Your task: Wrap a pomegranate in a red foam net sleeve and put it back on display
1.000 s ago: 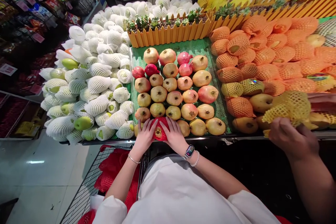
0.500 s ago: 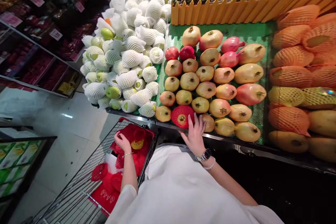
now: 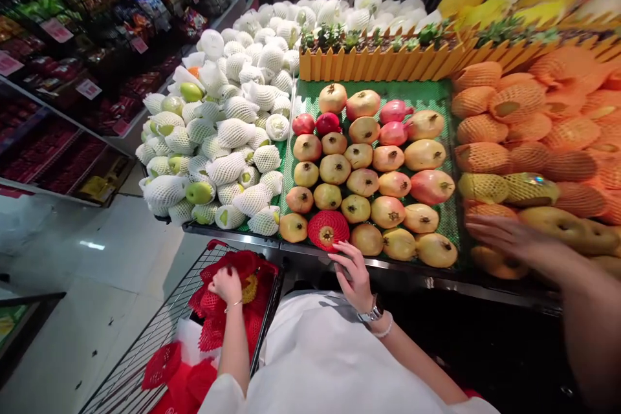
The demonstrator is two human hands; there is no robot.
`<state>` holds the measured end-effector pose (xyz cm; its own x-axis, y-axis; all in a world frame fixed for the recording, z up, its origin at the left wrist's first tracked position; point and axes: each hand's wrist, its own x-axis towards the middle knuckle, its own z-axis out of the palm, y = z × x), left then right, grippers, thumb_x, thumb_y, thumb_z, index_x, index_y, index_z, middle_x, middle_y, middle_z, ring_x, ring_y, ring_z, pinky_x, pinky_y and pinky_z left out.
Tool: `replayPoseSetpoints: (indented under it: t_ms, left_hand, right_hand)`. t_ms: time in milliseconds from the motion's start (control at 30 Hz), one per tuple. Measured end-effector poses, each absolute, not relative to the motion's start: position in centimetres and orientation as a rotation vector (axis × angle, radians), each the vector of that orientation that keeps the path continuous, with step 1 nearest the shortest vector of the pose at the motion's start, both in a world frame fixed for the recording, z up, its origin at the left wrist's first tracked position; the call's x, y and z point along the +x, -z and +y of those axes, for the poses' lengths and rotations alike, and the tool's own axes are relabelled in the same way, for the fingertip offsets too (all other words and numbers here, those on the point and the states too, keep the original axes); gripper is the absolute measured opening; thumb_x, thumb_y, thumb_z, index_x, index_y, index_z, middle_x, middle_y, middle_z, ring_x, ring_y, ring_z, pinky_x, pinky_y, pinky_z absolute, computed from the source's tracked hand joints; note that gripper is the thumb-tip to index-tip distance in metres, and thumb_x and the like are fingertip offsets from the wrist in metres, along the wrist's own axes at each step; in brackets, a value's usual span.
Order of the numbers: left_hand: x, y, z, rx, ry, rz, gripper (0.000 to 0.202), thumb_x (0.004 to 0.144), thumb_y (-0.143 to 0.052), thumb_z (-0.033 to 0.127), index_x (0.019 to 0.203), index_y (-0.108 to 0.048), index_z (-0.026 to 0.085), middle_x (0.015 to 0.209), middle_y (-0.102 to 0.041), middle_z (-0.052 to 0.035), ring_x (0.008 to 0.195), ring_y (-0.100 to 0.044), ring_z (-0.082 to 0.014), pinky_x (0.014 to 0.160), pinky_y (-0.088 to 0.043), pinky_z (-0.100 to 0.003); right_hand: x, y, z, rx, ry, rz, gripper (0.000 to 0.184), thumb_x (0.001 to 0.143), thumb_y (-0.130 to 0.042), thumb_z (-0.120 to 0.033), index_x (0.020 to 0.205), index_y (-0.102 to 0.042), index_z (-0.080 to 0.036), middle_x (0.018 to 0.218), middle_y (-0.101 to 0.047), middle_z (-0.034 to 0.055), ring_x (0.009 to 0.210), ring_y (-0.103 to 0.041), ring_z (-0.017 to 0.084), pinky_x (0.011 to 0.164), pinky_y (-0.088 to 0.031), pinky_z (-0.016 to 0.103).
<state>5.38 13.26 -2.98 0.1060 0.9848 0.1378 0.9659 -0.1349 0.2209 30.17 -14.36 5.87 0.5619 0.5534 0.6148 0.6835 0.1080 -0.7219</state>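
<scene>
A: Where are the two hands of the person?

B: The left hand (image 3: 226,284) is in the lower left of the frame, inside the shopping cart (image 3: 145,362). Its fingers are curled down into a pile of red foam nets (image 3: 228,307) and seem to grasp one of them, but the fingertips are hidden, so I cannot tell for sure. The right hand (image 3: 354,272) is at the lower centre, at the front edge of the display shelf (image 3: 402,266). Its fingers are loose and a little spread, holding nothing; the fingertips are just beside the pomegranate in a red net (image 3: 328,230), and I cannot tell if they touch it.

A: And where does this wrapped fruit lie?

B: In the front row of the green mat (image 3: 446,142), near the centre of the frame, between other bare pomegranates (image 3: 369,168).

A: What is around?

B: To the left of the mat is a heap of green fruit in white foam nets (image 3: 218,142). To the right are fruits in orange nets (image 3: 524,116). Behind the mat, in the upper centre, stands a small orange fence with plants (image 3: 373,58). At the right edge another person's hand (image 3: 509,239), blurred, reaches over the yellow fruits (image 3: 572,226).
</scene>
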Motion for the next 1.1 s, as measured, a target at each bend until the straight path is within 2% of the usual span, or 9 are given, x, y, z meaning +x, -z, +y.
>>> replayPoseSetpoints:
  t_ms: [67, 300, 467, 567, 633, 767, 867, 967, 1100]
  left_hand:
    - [5.3, -0.4, 13.7, 2.266, -0.744, 1.943, 0.038, 0.087, -0.039, 0.035, 0.095, -0.067, 0.012, 0.101, -0.062, -0.0072, 0.097, -0.053, -0.0252, 0.094, -0.027, -0.049]
    - [10.8, -12.4, 8.5, 1.883, -1.728, 0.972, 0.024, 0.08, -0.058, 0.028, 0.08, -0.055, 0.004, 0.086, -0.056, -0.0072, 0.08, -0.052, -0.0064, 0.074, -0.041, -0.019]
    - [17.7, -14.2, 1.1, 2.041, -1.332, 0.294, 0.007, 0.081, -0.056, 0.014, 0.078, -0.056, 0.008, 0.088, -0.055, -0.0063, 0.089, -0.054, -0.0098, 0.081, -0.044, -0.026]
    - [20.1, -13.4, -0.8, 2.129, -1.158, 0.287, 0.025, 0.084, -0.051, 0.006, 0.108, -0.054, 0.01, 0.112, -0.047, -0.0084, 0.105, -0.05, -0.0045, 0.093, -0.042, -0.016]
    - [20.8, -12.7, -0.9, 2.286, -1.112, 0.209, 0.015, 0.085, -0.054, 0.014, 0.098, -0.049, 0.01, 0.108, -0.041, -0.0067, 0.1, -0.044, -0.0018, 0.09, -0.038, -0.009]
    - [21.0, -11.6, -0.3, 2.509, -0.867, 0.208, 0.023, 0.075, -0.055, 0.011, 0.098, -0.057, 0.007, 0.107, -0.041, -0.0105, 0.104, -0.041, -0.0107, 0.091, -0.037, -0.019]
    - [21.1, -11.5, -0.3, 2.461, -0.443, 0.392, 0.02, 0.08, -0.045, 0.017, 0.085, -0.061, 0.005, 0.091, -0.056, -0.0091, 0.084, -0.05, -0.0094, 0.074, -0.04, -0.018]
    - [21.6, -12.3, -0.8, 2.397, -0.123, 0.499, 0.027, 0.076, -0.041, 0.024, 0.059, -0.05, 0.005, 0.058, -0.05, -0.0059, 0.054, -0.038, -0.0072, 0.053, -0.024, -0.019]
    - [22.4, -13.9, -1.6, 2.116, 0.011, 0.417, 0.039, 0.085, -0.04, 0.036, 0.081, -0.06, 0.003, 0.089, -0.06, -0.0093, 0.078, -0.051, -0.0082, 0.074, -0.042, -0.017]
  right_hand:
    - [30.5, -5.7, -14.9, -1.526, 0.099, -1.071, 0.044, 0.082, -0.046, 0.001, 0.12, -0.053, -0.021, 0.121, -0.05, 0.0074, 0.12, -0.044, 0.017, 0.107, -0.039, 0.038]
    - [30.8, -7.0, -15.0, -1.414, -0.192, -0.967, 0.033, 0.089, -0.042, -0.002, 0.11, -0.055, -0.024, 0.099, -0.058, 0.0013, 0.092, -0.057, 0.004, 0.082, -0.049, 0.014]
    - [31.5, -10.0, -15.4, -1.162, -0.193, -0.869, 0.043, 0.088, -0.048, -0.004, 0.123, -0.056, -0.028, 0.116, -0.056, 0.003, 0.11, -0.054, 0.01, 0.098, -0.047, 0.025]
    - [32.7, -11.4, -16.8, -1.085, -0.15, -0.869, 0.03, 0.087, -0.049, -0.004, 0.111, -0.057, -0.02, 0.103, -0.057, 0.005, 0.1, -0.055, 0.008, 0.088, -0.048, 0.02]
    - [33.3, -11.9, -17.8, -1.274, -0.007, -0.868, 0.02, 0.081, -0.058, -0.004, 0.097, -0.057, -0.016, 0.092, -0.055, 0.0024, 0.091, -0.053, 0.005, 0.081, -0.047, 0.016]
    - [33.5, -11.8, -19.2, -1.477, -0.053, -0.844, 0.01, 0.082, -0.06, -0.009, 0.09, -0.061, -0.016, 0.086, -0.056, 0.0002, 0.081, -0.053, 0.002, 0.073, -0.046, 0.013]
    - [33.4, -11.0, -19.5, -1.484, -0.145, -0.79, 0.008, 0.084, -0.061, -0.016, 0.09, -0.065, -0.017, 0.09, -0.059, -0.0009, 0.086, -0.056, 0.002, 0.079, -0.046, 0.013]
    - [33.6, -10.2, -19.8, -1.485, -0.108, -0.77, 0.002, 0.083, -0.062, -0.018, 0.083, -0.062, -0.016, 0.088, -0.06, -0.0034, 0.086, -0.055, 0.003, 0.081, -0.045, 0.015]
    - [34.2, -9.2, -20.4, -1.532, -0.103, -0.865, 0.015, 0.094, -0.046, -0.016, 0.091, -0.061, -0.015, 0.091, -0.059, -0.002, 0.092, -0.047, 0.005, 0.084, -0.041, 0.019]
